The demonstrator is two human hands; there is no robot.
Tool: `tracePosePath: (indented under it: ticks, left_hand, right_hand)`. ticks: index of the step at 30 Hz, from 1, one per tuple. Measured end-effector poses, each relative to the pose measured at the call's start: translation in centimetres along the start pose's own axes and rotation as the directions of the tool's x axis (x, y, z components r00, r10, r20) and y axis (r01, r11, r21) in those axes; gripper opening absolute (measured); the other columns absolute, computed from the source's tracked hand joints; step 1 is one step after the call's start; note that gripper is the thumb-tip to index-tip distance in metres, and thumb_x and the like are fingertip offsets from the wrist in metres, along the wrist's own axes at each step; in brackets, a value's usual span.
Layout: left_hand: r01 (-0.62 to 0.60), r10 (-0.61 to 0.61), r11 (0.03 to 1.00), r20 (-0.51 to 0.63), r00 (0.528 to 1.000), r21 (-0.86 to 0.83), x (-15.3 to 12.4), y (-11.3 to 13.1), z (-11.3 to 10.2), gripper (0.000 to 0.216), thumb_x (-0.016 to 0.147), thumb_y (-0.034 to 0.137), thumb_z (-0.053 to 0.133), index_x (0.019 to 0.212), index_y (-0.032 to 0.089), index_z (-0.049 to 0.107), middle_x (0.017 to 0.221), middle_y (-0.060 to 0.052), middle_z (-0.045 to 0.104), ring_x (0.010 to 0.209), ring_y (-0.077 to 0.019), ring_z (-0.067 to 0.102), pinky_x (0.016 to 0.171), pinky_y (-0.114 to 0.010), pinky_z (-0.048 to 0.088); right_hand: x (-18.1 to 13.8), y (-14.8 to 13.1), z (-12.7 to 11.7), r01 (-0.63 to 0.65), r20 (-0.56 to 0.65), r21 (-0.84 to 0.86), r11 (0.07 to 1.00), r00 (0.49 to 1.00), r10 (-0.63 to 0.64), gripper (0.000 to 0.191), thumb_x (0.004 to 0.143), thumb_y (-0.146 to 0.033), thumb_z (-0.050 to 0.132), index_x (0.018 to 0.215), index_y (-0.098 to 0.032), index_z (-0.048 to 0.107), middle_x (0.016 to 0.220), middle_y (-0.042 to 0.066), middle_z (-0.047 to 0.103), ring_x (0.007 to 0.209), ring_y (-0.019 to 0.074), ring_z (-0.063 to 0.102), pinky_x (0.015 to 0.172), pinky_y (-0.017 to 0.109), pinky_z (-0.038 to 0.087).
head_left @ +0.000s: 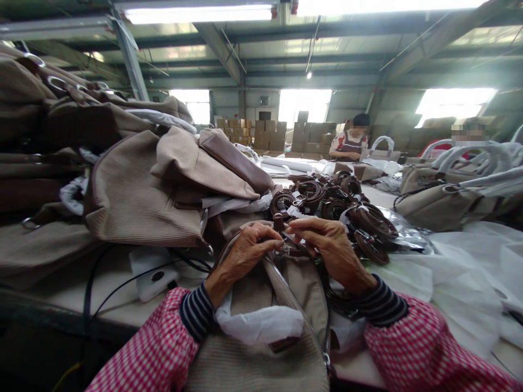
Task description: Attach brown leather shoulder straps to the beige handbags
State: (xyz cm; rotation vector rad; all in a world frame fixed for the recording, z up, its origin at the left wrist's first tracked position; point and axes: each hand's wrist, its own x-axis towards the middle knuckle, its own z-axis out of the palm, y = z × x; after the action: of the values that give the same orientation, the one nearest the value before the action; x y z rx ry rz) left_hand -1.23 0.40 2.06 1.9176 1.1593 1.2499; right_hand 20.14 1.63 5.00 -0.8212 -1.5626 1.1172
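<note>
A beige corduroy handbag (pixel 229 359) lies in front of me, its long metal zipper (pixel 292 294) partly undone. Across its front runs a handle (pixel 261 325) wrapped in white paper. My left hand (pixel 247 250) is closed at the bag's top end, thumb and forefinger pinching by a small metal fitting (pixel 283 249). Opposite it, my right hand (pixel 330 247) is closed in a pinch at the same spot, fingertips on what looks like a metal clasp (pixel 289 237). A brown leather tab (pixel 278 222) stands up between the two hands. The fingers partly hide these small parts.
Coiled brown straps (pixel 310 193) with metal hooks are heaped just beyond my hands. Bags (pixel 143 185) pile high on the left; more bags (pixel 433 201) stand at right beside white wrapping sheets (pixel 466 277). Black cables (pixel 122 291) cross the table. A co-worker (pixel 350 139) sits farther back.
</note>
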Motion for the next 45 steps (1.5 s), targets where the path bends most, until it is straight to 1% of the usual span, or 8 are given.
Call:
tracePosePath:
  ticks: [4,9,13,16,22,28,37,45]
  left_hand:
    - [-0.003,0.003,0.999,0.015,1.0,-0.048,0.1,0.0,-0.1,0.017,0.09,0.036,0.073,0.086,0.022,0.081,0.093,-0.003,0.075,0.09,-0.0202,0.065,0.088,-0.03,0.048]
    - [0.015,-0.013,0.992,0.016,1.0,-0.122,0.2,0.6,0.0,0.019,0.088,0.036,0.075,0.082,0.019,0.078,0.088,-0.003,0.073,0.085,-0.0186,0.064,0.084,-0.029,0.048]
    - [0.034,-0.028,0.98,0.031,0.999,-0.197,0.2,1.3,0.0,0.022,0.086,0.037,0.074,0.079,0.017,0.077,0.084,-0.005,0.073,0.081,-0.0184,0.064,0.081,-0.029,0.049]
    - [0.03,-0.021,0.974,0.041,0.999,-0.224,0.2,1.5,-0.1,0.022,0.087,0.037,0.074,0.078,0.017,0.077,0.085,-0.006,0.074,0.084,-0.0195,0.065,0.083,-0.03,0.049]
    - [0.008,0.005,0.965,0.047,0.999,-0.263,0.2,1.1,-0.2,0.022,0.089,0.035,0.072,0.077,0.017,0.077,0.085,-0.005,0.072,0.085,-0.0179,0.062,0.084,-0.029,0.046]
    - [-0.001,0.017,0.96,0.055,0.998,-0.279,0.2,1.0,-0.2,0.021,0.089,0.034,0.074,0.078,0.016,0.077,0.083,-0.004,0.071,0.083,-0.0166,0.061,0.081,-0.028,0.044]
    - [0.012,0.0,0.947,0.039,0.999,-0.322,0.2,0.8,-0.2,0.023,0.086,0.035,0.075,0.076,0.015,0.076,0.08,-0.004,0.069,0.078,-0.0158,0.058,0.076,-0.027,0.043]
    - [0.006,0.014,0.936,0.054,0.998,-0.353,0.2,0.3,-0.1,0.025,0.09,0.038,0.075,0.081,0.015,0.075,0.084,-0.005,0.07,0.082,-0.0166,0.061,0.081,-0.028,0.044]
  right_hand:
    - [0.3,-0.4,-0.3,-0.104,-0.004,0.178,0.979,0.994,0.106,0.027,0.073,-0.032,0.089,0.094,-0.018,0.083,0.088,0.008,0.081,0.058,0.0092,0.052,0.049,0.021,0.032]
    - [0.2,-1.1,-0.3,-0.172,0.032,0.317,0.933,0.985,0.171,0.048,0.07,-0.034,0.094,0.111,-0.019,0.074,0.081,0.003,0.077,0.054,0.0076,0.05,0.045,0.018,0.028]
    - [0.0,-1.6,-0.1,-0.206,0.066,0.256,0.944,0.978,0.196,0.041,0.068,-0.038,0.095,0.096,-0.016,0.074,0.082,0.005,0.076,0.059,0.0103,0.056,0.044,0.019,0.03]
    - [0.0,-1.7,-0.1,-0.183,0.06,0.201,0.962,0.983,0.175,0.034,0.07,-0.04,0.093,0.087,-0.015,0.077,0.079,0.005,0.074,0.058,0.0094,0.052,0.046,0.02,0.031]
    - [-0.1,-1.1,0.0,-0.095,0.083,0.063,0.993,0.992,0.09,0.028,0.077,-0.041,0.087,0.088,-0.016,0.083,0.073,0.002,0.067,0.053,0.0071,0.039,0.045,0.022,0.025]
    - [-0.2,-0.9,1.1,-0.091,0.047,-0.006,0.996,0.995,0.091,0.026,0.078,-0.041,0.085,0.088,-0.018,0.085,0.066,0.0,0.059,0.052,0.0081,0.035,0.046,0.024,0.024]
    - [-0.3,-0.2,1.9,0.045,0.044,-0.142,0.989,0.998,-0.039,0.019,0.082,-0.035,0.079,0.087,-0.018,0.086,0.074,0.003,0.068,0.069,0.0152,0.055,0.059,0.026,0.041]
    - [-0.4,-0.1,2.1,0.015,0.022,-0.106,0.994,1.0,-0.013,0.021,0.083,-0.037,0.08,0.085,-0.016,0.081,0.064,-0.001,0.062,0.052,0.0084,0.044,0.046,0.023,0.03]
